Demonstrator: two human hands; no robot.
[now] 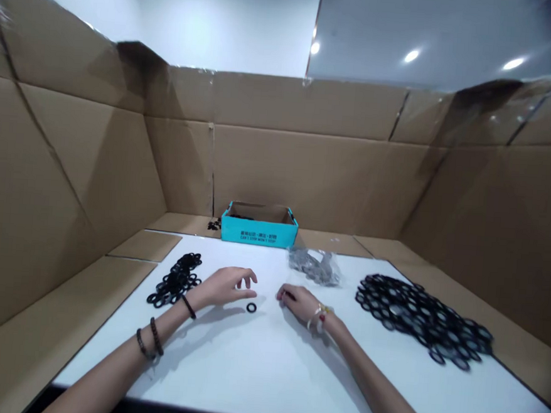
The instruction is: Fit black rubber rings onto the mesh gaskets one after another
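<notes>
A single black ring [251, 312] lies flat on the white table top [245, 368], just below the fingertips of my left hand [228, 285]. That hand hovers over the table with thumb and fingers apart, and nothing shows between them. My right hand [299, 301] rests a little to the right of the ring, its fingers curled and pinched together. Whatever those fingers may hold is too small or hidden to make out. Left of my left wrist is a small pile of black rings [176, 282]. A much larger spread of black rings [421, 317] covers the right side.
A turquoise box [258, 233] stands at the back, with some dark pieces inside and a few black pieces [214, 224] beside it. In front of it lies a clear plastic bag of grey pieces [315, 267]. Cardboard walls [301, 177] enclose the table at the back and both sides.
</notes>
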